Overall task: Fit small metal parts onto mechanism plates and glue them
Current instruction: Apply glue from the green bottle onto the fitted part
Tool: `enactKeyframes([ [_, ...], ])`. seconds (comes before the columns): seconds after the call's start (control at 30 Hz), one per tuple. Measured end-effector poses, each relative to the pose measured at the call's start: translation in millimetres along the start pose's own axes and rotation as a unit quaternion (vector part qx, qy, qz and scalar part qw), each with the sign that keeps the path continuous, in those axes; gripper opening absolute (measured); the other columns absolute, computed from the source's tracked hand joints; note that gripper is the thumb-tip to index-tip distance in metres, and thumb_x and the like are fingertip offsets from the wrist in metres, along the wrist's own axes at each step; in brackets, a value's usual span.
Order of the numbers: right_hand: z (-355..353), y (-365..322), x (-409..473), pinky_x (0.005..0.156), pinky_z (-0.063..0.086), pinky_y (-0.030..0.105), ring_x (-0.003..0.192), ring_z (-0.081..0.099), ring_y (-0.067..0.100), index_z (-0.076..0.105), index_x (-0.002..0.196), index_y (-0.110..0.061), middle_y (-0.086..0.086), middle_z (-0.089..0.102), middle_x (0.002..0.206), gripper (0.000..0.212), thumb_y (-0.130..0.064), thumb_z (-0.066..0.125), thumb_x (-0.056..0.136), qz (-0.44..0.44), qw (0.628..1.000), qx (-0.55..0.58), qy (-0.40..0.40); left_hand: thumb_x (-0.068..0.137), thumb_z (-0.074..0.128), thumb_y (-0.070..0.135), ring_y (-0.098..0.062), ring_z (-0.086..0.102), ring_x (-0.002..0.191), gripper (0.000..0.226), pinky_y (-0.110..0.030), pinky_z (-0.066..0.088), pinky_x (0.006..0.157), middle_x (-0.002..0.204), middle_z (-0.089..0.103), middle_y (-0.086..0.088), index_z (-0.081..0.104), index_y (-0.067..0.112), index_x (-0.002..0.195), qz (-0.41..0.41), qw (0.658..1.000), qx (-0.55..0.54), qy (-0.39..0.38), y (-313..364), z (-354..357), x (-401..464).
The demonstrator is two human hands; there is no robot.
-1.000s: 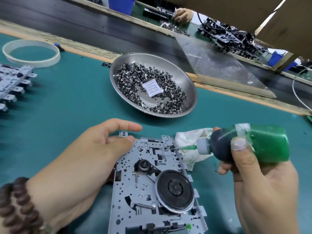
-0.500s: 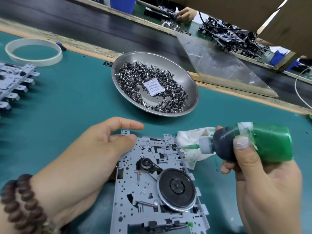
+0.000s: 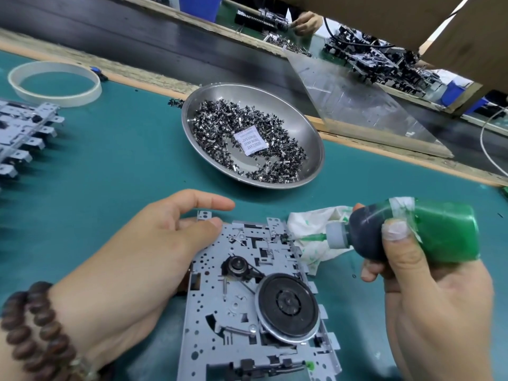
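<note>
A grey metal mechanism plate (image 3: 220, 312) with a black flywheel (image 3: 287, 307) lies on the green mat in front of me. My left hand (image 3: 132, 257) holds its upper left corner, thumb on top and forefinger stretched past the edge. My right hand (image 3: 428, 298) grips a green glue bottle (image 3: 437, 232) held sideways. Its thin green nozzle (image 3: 310, 238) touches a small part at the plate's upper right edge. A steel bowl (image 3: 310, 138) holding several small metal parts (image 3: 220, 125) and a white desiccant packet stands beyond the plate.
A glue-stained white cloth (image 3: 313, 218) lies under the nozzle. Stacked mechanism plates (image 3: 19, 133) sit at the left edge, a white ring (image 3: 55, 83) behind them. Beyond the mat run a dark conveyor belt (image 3: 110, 31) and a clear slanted panel (image 3: 357, 105). Another person's hand (image 3: 306, 22) works opposite.
The bottle's nozzle has moved left from over the cloth onto the plate's upper right edge. My left hand keeps its hold on the plate.
</note>
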State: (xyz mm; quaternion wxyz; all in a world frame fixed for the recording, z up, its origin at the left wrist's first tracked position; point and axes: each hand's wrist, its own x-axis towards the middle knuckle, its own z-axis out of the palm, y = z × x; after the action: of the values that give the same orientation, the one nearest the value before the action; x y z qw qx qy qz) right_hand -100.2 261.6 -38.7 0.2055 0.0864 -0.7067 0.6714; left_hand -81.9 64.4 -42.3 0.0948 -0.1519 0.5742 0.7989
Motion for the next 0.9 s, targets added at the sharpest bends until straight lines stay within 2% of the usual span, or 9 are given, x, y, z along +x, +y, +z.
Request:
enactKeyframes([
  [0.23,-0.6,0.0,0.5,0.047,0.044,0.016,0.049,0.055,0.01,0.068,0.081,-0.026,-0.004,0.068,0.073,0.037,-0.059,0.073,0.064,-0.001,1.0,0.01,0.002,0.087,0.051,0.006,-0.031,0.064,0.049,0.024,-0.041,0.054,0.047,0.071,0.069,-0.024,0.068,0.019,0.077,0.003,1.0,-0.002,0.004,-1.3,-0.7,0.9],
  [0.4,-0.9,0.4,0.7,0.047,0.043,0.016,0.053,0.059,0.011,0.065,0.082,-0.021,-0.001,0.068,0.074,0.044,-0.059,0.074,0.064,0.009,1.0,0.007,0.009,0.087,0.05,0.006,-0.031,0.064,0.048,0.021,-0.042,0.054,0.045,0.07,0.07,-0.023,0.067,0.018,0.082,0.003,1.0,0.0,0.003,-0.8,0.1,0.6],
  [0.6,0.2,0.2,0.6,0.047,0.044,0.015,0.054,0.059,0.009,0.069,0.082,-0.027,-0.005,0.069,0.074,0.038,-0.06,0.073,0.063,0.012,1.0,0.011,-0.002,0.087,0.051,0.007,-0.031,0.065,0.049,0.025,-0.04,0.054,0.046,0.07,0.069,-0.024,0.068,0.02,0.075,0.003,1.0,-0.001,0.002,-0.2,-0.2,0.0],
  [0.9,1.0,1.2,0.1,0.048,0.045,0.016,0.05,0.056,0.009,0.069,0.083,-0.028,-0.005,0.069,0.073,0.039,-0.061,0.073,0.064,0.01,1.0,0.002,-0.017,0.087,0.051,0.007,-0.03,0.064,0.049,0.026,-0.04,0.054,0.047,0.069,0.069,-0.024,0.069,0.02,0.074,0.006,1.0,-0.001,0.0,-0.2,0.4,-0.1],
])
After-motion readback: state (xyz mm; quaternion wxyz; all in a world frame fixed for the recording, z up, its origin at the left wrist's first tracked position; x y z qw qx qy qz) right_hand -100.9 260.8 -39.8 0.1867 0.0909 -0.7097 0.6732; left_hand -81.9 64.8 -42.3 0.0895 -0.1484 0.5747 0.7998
